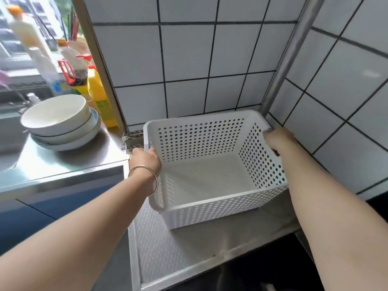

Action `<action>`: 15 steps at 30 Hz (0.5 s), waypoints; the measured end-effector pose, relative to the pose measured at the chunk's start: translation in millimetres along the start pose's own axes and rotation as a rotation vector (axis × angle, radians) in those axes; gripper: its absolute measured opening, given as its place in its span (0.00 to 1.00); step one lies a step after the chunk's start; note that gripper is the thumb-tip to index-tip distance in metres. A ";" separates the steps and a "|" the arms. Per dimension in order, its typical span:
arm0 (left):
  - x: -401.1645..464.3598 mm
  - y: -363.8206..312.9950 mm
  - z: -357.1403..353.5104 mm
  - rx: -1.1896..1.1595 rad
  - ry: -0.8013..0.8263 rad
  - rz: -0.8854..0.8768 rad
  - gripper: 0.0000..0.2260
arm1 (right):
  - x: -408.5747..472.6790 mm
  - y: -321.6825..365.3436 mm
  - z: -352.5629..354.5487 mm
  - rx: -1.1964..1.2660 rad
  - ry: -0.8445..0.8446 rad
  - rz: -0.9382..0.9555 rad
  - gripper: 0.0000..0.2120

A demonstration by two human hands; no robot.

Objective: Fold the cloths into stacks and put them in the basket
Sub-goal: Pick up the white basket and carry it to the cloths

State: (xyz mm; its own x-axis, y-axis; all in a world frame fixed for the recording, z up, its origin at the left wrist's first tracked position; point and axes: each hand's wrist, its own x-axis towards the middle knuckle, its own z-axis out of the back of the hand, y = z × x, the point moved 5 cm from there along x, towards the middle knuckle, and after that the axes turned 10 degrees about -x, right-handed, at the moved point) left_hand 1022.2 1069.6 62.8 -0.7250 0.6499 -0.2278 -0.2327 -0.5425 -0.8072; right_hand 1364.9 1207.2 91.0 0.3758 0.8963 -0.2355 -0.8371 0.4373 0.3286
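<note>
A white perforated plastic basket [210, 208] sits on a perforated metal shelf [168, 255] in the tiled corner. Nothing lies inside it. My left hand [144, 160], with bangles on the wrist, grips the basket's left rim. On the opposite side my right hand [277, 139] holds the right rim near the far corner. No cloths are in view.
Stacked white bowls [58, 120] stand on the steel counter [63, 162] to the left. Behind them are a yellow bottle [98, 97] and other bottles by the window. Tiled walls close in behind and right of the basket, with a metal pole [287, 55] in the corner.
</note>
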 end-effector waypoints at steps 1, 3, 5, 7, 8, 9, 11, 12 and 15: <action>1.9 1.9 2.6 0.006 -0.001 0.005 0.18 | 0.0 2.3 -1.7 0.019 0.052 -0.011 0.25; 7.5 9.1 12.1 0.027 0.001 0.033 0.19 | -4.5 11.9 -2.6 0.066 0.121 0.000 0.27; 14.4 14.2 38.1 0.028 -0.010 0.039 0.20 | -23.6 32.9 4.9 0.086 0.146 0.040 0.27; 21.8 10.7 77.2 0.012 -0.040 0.009 0.19 | -51.0 57.9 16.5 0.107 0.136 0.129 0.24; 26.5 6.4 99.3 -0.006 -0.055 -0.018 0.19 | -66.8 69.7 22.5 0.092 0.119 0.181 0.22; 30.7 2.6 123.2 -0.018 -0.074 -0.053 0.19 | -83.0 80.9 28.0 0.073 0.097 0.239 0.20; 34.1 -0.9 172.6 -0.022 -0.117 -0.108 0.19 | -121.6 102.5 38.0 0.076 0.061 0.304 0.19; 33.6 -0.5 198.1 -0.032 -0.139 -0.128 0.19 | -138.8 115.7 41.8 0.076 0.038 0.331 0.20; 26.0 13.9 284.3 -0.091 -0.230 -0.154 0.20 | -208.0 163.6 55.4 0.110 -0.007 0.422 0.20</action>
State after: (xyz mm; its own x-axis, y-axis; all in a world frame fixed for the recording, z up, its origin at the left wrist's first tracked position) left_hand 815.8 927.6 200.5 -0.8158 0.5779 0.0220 -0.2998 -0.3902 -0.8706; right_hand 1171.8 1096.4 244.4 0.0122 0.9985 -0.0536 -0.8709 0.0370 0.4901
